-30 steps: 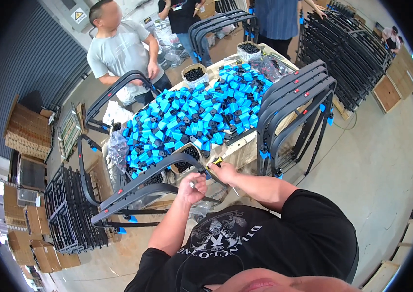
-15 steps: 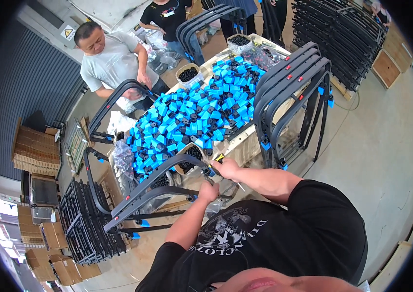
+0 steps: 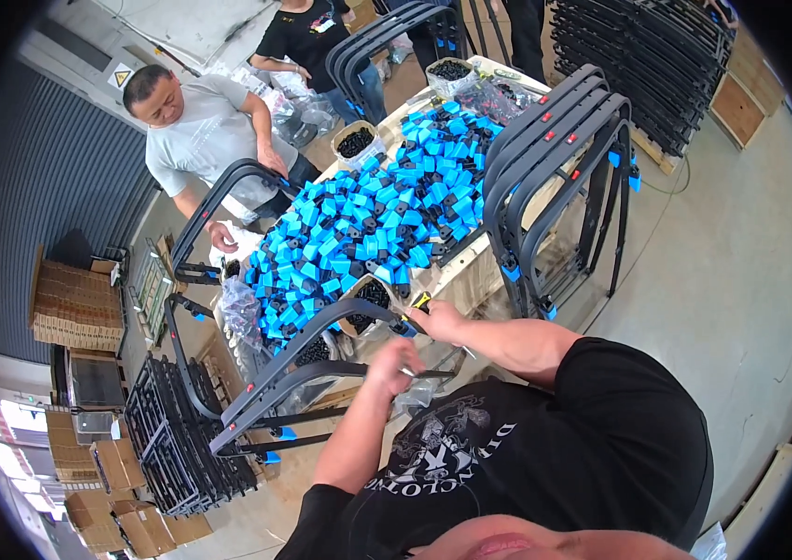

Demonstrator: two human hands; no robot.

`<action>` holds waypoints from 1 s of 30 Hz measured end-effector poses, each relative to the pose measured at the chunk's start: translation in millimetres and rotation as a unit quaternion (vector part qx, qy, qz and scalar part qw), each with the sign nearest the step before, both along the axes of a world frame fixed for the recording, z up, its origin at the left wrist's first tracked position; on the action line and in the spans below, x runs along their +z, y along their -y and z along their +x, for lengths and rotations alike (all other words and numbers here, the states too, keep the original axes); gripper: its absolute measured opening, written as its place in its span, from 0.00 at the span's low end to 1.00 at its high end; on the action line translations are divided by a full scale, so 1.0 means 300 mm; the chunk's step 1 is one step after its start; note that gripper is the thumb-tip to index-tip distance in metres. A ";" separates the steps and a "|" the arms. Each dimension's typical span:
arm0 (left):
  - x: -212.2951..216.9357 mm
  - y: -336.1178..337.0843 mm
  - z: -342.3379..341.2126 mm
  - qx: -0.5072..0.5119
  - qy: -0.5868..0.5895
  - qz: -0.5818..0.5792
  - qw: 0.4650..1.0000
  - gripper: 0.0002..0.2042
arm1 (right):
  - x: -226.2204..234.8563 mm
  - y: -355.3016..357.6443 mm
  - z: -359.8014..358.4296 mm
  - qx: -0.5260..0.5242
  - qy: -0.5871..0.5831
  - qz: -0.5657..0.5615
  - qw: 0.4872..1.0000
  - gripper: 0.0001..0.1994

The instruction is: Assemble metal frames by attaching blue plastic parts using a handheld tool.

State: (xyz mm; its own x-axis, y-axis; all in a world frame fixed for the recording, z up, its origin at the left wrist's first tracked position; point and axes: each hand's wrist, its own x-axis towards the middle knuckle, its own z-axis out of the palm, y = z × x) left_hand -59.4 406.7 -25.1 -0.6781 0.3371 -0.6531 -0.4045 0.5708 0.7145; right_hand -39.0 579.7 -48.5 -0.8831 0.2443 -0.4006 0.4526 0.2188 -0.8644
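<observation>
My right hand (image 3: 440, 322) is closed round a screwdriver (image 3: 422, 301) with a yellow and black handle; its thin shaft sticks out below the hand. That hand is right beside the end of a black curved tube frame (image 3: 295, 347), where a blue plastic fitting (image 3: 403, 328) sits. My left hand (image 3: 396, 360) is closed just below the fitting, apart from it. A small pale bit shows at its fingers, too small to name. Left of my right hand stands a tub of black small parts (image 3: 373, 297), partly covered by the frame.
A large heap of blue and black plastic fittings (image 3: 359, 219) covers the table. Several finished-looking curved frames (image 3: 555, 159) lean on its right edge. Across the table a person in a grey shirt (image 3: 205, 131) handles another frame (image 3: 195, 229). Stacked black frames (image 3: 181, 439) stand on the left.
My left hand has lifted away from the frame's end and turned, its fingers curled. My right hand stays with the screwdriver. The person opposite has lowered a hand toward the table's left end.
</observation>
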 end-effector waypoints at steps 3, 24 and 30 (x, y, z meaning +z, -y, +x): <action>-0.001 0.020 -0.002 0.172 0.211 0.157 0.949 0.14 | -0.024 0.014 -0.011 -0.003 -0.020 0.015 1.000 0.31; -0.041 0.053 0.026 0.104 0.074 0.094 0.987 0.09 | -0.004 0.028 -0.003 0.002 -0.016 0.014 1.000 0.28; -0.158 -0.018 0.080 -0.056 -0.259 -0.124 0.956 0.12 | -0.226 -0.018 0.031 0.016 -0.035 -0.182 0.982 0.31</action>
State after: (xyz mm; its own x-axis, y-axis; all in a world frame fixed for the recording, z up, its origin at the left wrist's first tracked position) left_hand -35.4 412.0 -72.4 -0.9007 0.3052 -0.3091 0.0410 0.7682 0.6390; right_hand -29.8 585.2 -116.4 -0.9168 0.0671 -0.3936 0.3865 -0.0978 -0.9171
